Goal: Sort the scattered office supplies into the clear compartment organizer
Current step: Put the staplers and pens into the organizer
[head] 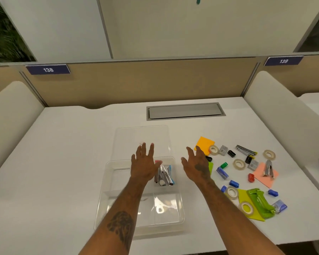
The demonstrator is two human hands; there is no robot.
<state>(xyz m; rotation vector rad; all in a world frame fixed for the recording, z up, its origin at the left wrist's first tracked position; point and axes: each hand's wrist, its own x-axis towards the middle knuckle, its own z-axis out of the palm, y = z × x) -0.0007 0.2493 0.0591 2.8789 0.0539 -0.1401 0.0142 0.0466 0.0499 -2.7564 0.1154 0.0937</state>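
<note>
A clear compartment organizer (pixel 107 208) lies on the white desk in front of me, with its clear lid (pixel 142 133) lying flat just behind it. Several staplers (pixel 164 176) lie in its far right compartment. My left hand (pixel 145 165) hovers open over the organizer's far edge, fingers spread, holding nothing. Just right of the organizer my right hand (pixel 196 167) is also open and holds nothing. To the right lie scattered supplies: tape rolls (pixel 238 164), blue staple boxes (pixel 222 173), a green hole punch (pixel 261 202), a stapler (pixel 268 168) on a pink note pad (pixel 264 179), an orange note pad (pixel 204 143).
A grey cable hatch (pixel 185 111) is set into the desk behind the lid. White padded dividers (pixel 276 107) flank the desk on both sides, and a tan partition (pixel 136 81) stands at the back. Binder clips (pixel 224 165) and small black pieces lie among the supplies.
</note>
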